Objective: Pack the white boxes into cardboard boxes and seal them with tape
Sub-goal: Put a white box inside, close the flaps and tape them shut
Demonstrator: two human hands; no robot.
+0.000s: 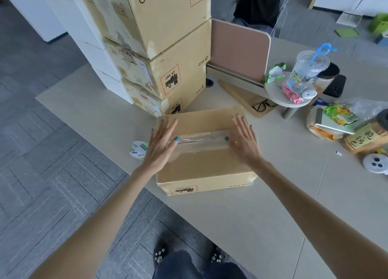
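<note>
A closed cardboard box [201,165] lies on the table [273,205] in front of me. Clear tape [201,141] runs across its top seam. My left hand [161,142] lies flat on the left end of the tape with straight fingers. My right hand [244,140] lies flat on the right end in the same way. A roll of tape [137,149] with a white and blue label sits on the table just left of the box, partly behind my left hand. No white boxes are visible outside the cartons.
Three stacked cardboard cartons [168,47] stand behind the box, beside white cabinets [88,37]. A desk divider [239,49], glasses [262,106], a plastic cup [306,70], snack packets [338,115] and a white controller [375,163] crowd the right side. The table edge runs diagonally at my left.
</note>
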